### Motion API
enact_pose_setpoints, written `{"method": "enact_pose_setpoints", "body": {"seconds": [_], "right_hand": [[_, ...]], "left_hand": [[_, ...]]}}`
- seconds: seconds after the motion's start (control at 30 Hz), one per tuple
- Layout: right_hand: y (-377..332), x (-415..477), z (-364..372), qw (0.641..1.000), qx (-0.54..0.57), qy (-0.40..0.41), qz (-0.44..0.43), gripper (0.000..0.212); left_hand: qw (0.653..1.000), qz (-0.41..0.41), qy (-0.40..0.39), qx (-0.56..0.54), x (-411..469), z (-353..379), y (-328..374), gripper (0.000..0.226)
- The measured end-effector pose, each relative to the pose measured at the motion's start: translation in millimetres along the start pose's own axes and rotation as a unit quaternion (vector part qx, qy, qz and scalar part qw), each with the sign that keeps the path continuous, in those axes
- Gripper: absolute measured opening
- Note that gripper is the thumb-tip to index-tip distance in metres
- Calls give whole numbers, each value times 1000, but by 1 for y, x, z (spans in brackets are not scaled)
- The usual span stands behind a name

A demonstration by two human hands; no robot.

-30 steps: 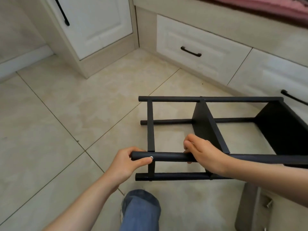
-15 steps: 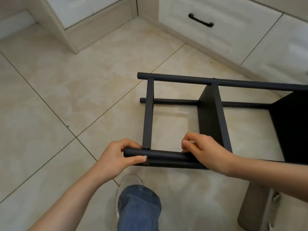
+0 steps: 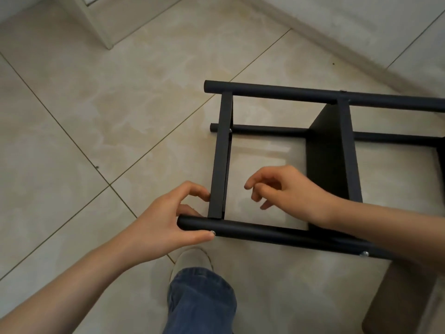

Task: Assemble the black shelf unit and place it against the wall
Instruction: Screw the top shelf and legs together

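At the bottom of the frame is a leg in blue jeans (image 3: 202, 300) with a pale shoe (image 3: 192, 260) on the tile floor (image 3: 72, 141). A brown thing (image 3: 404, 302) sits in the bottom right corner; I cannot tell what it is.

Just above the shoe, the left hand (image 3: 166, 225) has its grip around the end of the front pole (image 3: 265, 231). The thumb lies along the near side of the pole and the fingers curl over the far side. One fingertip touches the flat side bar (image 3: 220, 165).

The right hand (image 3: 286, 189) hangs over the open square of the frame. Its grip is loose, with the fingers a little bent, and it holds nothing.

The black shelf unit (image 3: 330, 160) lies on its side on the floor, in the middle and right of the frame. A small silver screw (image 3: 364, 253) shows on the front pole under the right arm. A black board stands between the poles. Farther back are the thin back pole (image 3: 265, 130) and the thick top pole (image 3: 289, 94).

At the top are the pale bottoms of cabinets (image 3: 101, 20).
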State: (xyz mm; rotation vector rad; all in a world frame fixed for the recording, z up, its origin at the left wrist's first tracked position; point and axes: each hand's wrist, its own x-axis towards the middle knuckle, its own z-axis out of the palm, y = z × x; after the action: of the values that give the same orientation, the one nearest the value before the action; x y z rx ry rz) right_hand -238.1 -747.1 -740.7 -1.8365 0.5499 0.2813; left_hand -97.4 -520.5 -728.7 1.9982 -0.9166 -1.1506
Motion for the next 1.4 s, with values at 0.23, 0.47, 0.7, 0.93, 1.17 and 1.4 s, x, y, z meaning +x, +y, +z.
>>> {"method": "enact_pose_setpoints", "body": {"seconds": [0.23, 0.47, 0.7, 0.93, 1.17, 1.4], "right_hand": [[-14, 25, -19, 989, -91, 62, -96, 17], [-36, 67, -46, 939, -222, 171, -201, 21], [-58, 126, -60, 915, -278, 219, -192, 29], [-74, 163, -57, 940, -278, 159, -116, 33], [-77, 165, -66, 954, -238, 146, -108, 29], [-74, 165, -61, 945, -272, 138, -114, 29]], "left_hand": [[982, 56, -29, 178, 0, 2, -1, 33], [952, 102, -74, 278, 9, -3, -4, 32], [957, 72, -103, 259, 13, -3, -6, 28], [959, 126, -46, 251, 12, 0, -7, 29], [944, 184, 13, 275, 10, 3, -17, 37], [930, 181, 38, 319, 5, 7, -30, 52]]}}
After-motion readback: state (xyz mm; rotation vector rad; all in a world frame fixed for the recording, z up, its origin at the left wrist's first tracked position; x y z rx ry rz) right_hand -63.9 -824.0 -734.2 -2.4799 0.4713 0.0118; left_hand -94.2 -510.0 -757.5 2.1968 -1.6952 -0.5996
